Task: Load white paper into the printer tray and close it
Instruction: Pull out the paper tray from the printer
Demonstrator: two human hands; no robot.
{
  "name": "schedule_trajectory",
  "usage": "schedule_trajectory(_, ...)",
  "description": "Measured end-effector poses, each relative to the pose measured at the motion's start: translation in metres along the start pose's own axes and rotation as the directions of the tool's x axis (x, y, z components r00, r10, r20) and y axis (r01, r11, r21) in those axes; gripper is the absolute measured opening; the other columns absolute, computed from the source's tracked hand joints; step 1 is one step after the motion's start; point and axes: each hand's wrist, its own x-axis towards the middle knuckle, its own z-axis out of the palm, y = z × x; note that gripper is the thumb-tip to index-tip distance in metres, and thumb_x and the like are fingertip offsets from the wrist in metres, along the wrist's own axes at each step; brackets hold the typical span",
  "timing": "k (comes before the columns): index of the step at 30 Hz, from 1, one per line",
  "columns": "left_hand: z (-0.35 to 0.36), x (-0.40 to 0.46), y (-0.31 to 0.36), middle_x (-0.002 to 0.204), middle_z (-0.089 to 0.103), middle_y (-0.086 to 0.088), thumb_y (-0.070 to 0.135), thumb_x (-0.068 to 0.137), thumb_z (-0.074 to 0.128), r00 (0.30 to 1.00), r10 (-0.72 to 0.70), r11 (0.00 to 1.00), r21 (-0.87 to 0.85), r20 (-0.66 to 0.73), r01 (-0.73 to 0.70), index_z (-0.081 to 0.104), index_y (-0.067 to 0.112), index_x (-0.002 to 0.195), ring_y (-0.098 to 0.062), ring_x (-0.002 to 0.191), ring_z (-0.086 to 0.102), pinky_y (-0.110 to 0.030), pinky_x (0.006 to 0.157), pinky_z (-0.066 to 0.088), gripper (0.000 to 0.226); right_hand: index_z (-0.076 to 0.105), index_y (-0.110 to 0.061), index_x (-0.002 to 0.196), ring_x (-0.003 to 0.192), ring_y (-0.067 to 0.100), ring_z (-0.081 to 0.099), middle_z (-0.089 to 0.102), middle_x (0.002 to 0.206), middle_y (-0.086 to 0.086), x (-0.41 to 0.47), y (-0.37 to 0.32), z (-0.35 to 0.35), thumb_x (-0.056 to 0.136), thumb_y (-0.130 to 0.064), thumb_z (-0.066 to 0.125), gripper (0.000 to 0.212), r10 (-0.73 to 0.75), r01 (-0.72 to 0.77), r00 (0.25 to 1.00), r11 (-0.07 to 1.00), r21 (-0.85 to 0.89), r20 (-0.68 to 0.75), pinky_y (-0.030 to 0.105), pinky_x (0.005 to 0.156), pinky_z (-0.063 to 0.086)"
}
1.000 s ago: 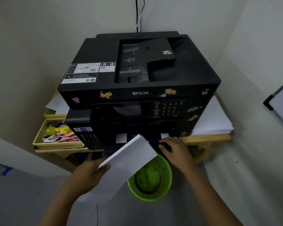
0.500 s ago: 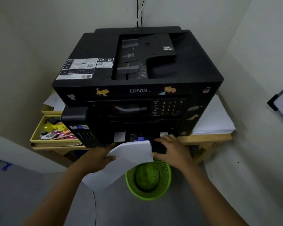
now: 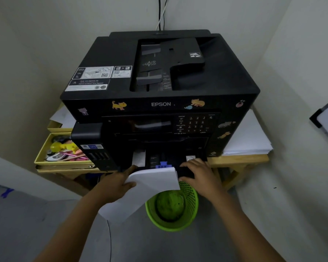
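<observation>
Gripping limp white paper (image 3: 151,181), left hand (image 3: 114,183); glossy black printer (image 3: 159,87)

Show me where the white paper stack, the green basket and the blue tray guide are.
white paper stack (image 3: 151,181): head view, middle of the top sheet.
green basket (image 3: 192,207): head view, right mesh wall.
blue tray guide (image 3: 163,165): head view, its front face above the paper.
</observation>
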Motion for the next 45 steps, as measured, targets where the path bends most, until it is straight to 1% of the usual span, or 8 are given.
schedule_trajectory(3, 0.004, -0.009, 0.004, 0.124, 0.067, 0.002, 0.048, 0.101, 0.05, 1.0, 0.004, 1.0, 0.019, -0.008, -0.004, 0.027, 0.045, 0.149, -0.016, 0.102, 0.068, -0.033, 0.088, 0.055, 0.053, 0.068, -0.028, 0.136, 0.131, 0.015, 0.052, 0.066, 0.132, -0.01, -0.009, 0.003, 0.006, 0.088, -0.05, 0.081, 0.054, -0.014, 0.014, 1.0, 1.0, -0.012, -0.008, 0.035, 0.102, 0.039)
schedule_trajectory(7, 0.014, -0.025, 0.009, 0.131, 0.064, -0.002, 0.047, 0.103, 0.049, 1.0, -0.023, 0.999, 0.045, -0.012, 0.023, 0.021, 0.039, 0.157, -0.018, 0.107, 0.067, -0.025, 0.084, 0.052, 0.061, 0.069, -0.029, 0.135, 0.13, 0.013, 0.052, 0.067, 0.13, -0.012, -0.025, 0.004, 0.013, 0.088, -0.053, 0.08, 0.055, -0.03, 0.03, 0.999, 0.999, -0.034, -0.016, 0.033, 0.099, 0.039)
schedule_trajectory(12, 0.025, -0.047, 0.01, 0.131, 0.066, -0.002, 0.05, 0.103, 0.047, 0.999, -0.039, 0.999, 0.033, 0.019, 0.039, 0.014, 0.037, 0.16, -0.016, 0.108, 0.066, -0.027, 0.088, 0.054, 0.068, 0.07, -0.03, 0.132, 0.127, 0.013, 0.054, 0.068, 0.126, -0.013, -0.049, 0.004, 0.023, 0.086, -0.054, 0.081, 0.053, -0.043, 0.042, 0.999, 0.998, -0.043, -0.027, 0.031, 0.094, 0.036)
schedule_trajectory(16, 0.032, -0.061, 0.012, 0.132, 0.066, -0.002, 0.05, 0.102, 0.047, 1.0, -0.023, 0.999, 0.038, 0.012, 0.022, 0.016, 0.037, 0.16, -0.018, 0.109, 0.066, -0.028, 0.088, 0.053, 0.067, 0.07, -0.032, 0.131, 0.125, 0.011, 0.055, 0.068, 0.124, -0.016, -0.065, 0.003, 0.028, 0.085, -0.056, 0.08, 0.052, -0.049, 0.048, 0.999, 0.998, -0.035, -0.023, 0.03, 0.094, 0.037)
schedule_trajectory(21, 0.038, -0.072, 0.015, 0.128, 0.068, -0.001, 0.049, 0.102, 0.048, 0.999, -0.029, 0.999, 0.044, 0.015, 0.028, 0.016, 0.037, 0.16, -0.014, 0.105, 0.067, -0.025, 0.088, 0.053, 0.067, 0.069, -0.033, 0.132, 0.124, 0.01, 0.054, 0.067, 0.125, -0.017, -0.079, 0.002, 0.032, 0.086, -0.058, 0.076, 0.052, -0.051, 0.05, 0.999, 0.998, -0.033, -0.02, 0.03, 0.095, 0.037)
schedule_trajectory(32, 0.038, -0.084, 0.021, 0.128, 0.068, -0.003, 0.048, 0.102, 0.049, 0.999, -0.036, 0.999, 0.04, 0.039, 0.034, 0.016, 0.038, 0.159, -0.015, 0.105, 0.066, -0.029, 0.089, 0.055, 0.067, 0.069, -0.03, 0.135, 0.127, 0.012, 0.053, 0.067, 0.129, -0.015, -0.093, -0.003, 0.031, 0.087, -0.053, 0.08, 0.054, -0.035, 0.035, 0.999, 0.999, -0.03, -0.003, 0.035, 0.101, 0.042)
schedule_trajectory(41, 0.04, -0.087, 0.02, 0.124, 0.069, 0.0, 0.052, 0.102, 0.046, 0.999, -0.042, 0.997, 0.071, 0.025, 0.04, 0.017, 0.039, 0.159, -0.012, 0.103, 0.067, -0.03, 0.09, 0.056, 0.066, 0.07, -0.032, 0.133, 0.125, 0.012, 0.055, 0.068, 0.126, -0.016, -0.095, 0.0, 0.035, 0.086, -0.054, 0.081, 0.053, -0.043, 0.042, 0.999, 0.998, -0.043, -0.022, 0.032, 0.095, 0.041)
schedule_trajectory(45, 0.04, -0.089, 0.024, 0.125, 0.069, 0.002, 0.049, 0.102, 0.048, 1.0, -0.02, 0.997, 0.071, 0.019, 0.018, 0.018, 0.041, 0.158, -0.011, 0.102, 0.067, -0.026, 0.09, 0.055, 0.063, 0.07, -0.032, 0.133, 0.125, 0.011, 0.055, 0.068, 0.127, -0.015, -0.098, 0.001, 0.037, 0.085, -0.054, 0.08, 0.054, -0.045, 0.043, 0.999, 0.998, -0.051, -0.029, 0.03, 0.093, 0.037)
